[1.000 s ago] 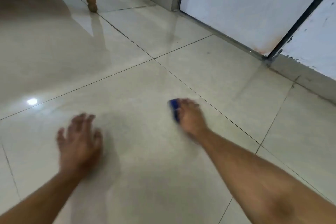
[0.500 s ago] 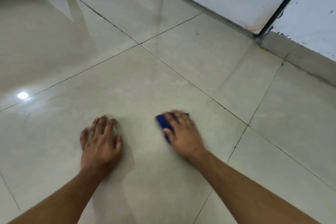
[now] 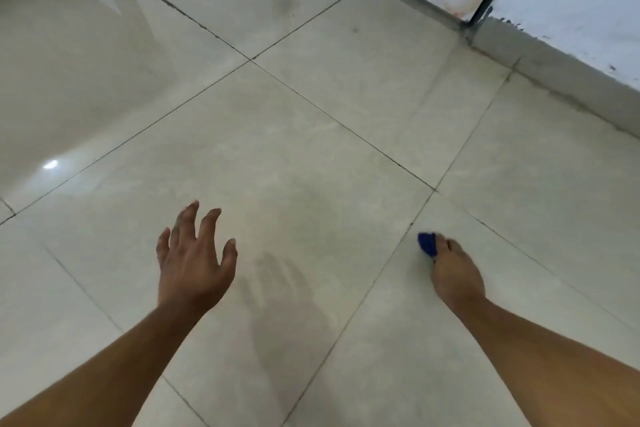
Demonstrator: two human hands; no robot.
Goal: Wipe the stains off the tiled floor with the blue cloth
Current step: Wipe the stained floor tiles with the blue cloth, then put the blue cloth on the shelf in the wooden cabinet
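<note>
Above the floor (image 3: pixel 311 135), the left hand (image 3: pixel 194 260) hovers with fingers spread, holding nothing, well left of the cloth (image 3: pixel 426 243). Further right, the right hand (image 3: pixel 456 276) presses the cloth to the tile; a small blue wad peeks past its fingertips, just right of a grout line.

Reached forward with both bare forearms, left hand (image 3: pixel 194 262) raised, palm down, fingers (image 3: pixel 207 220) spread and loosely bent, holding nothing, right hand (image 3: pixel 455 274) stretched farther right, knuckles up, fingertips curled over a blue cloth (image 3: pixel 426 243).
</note>
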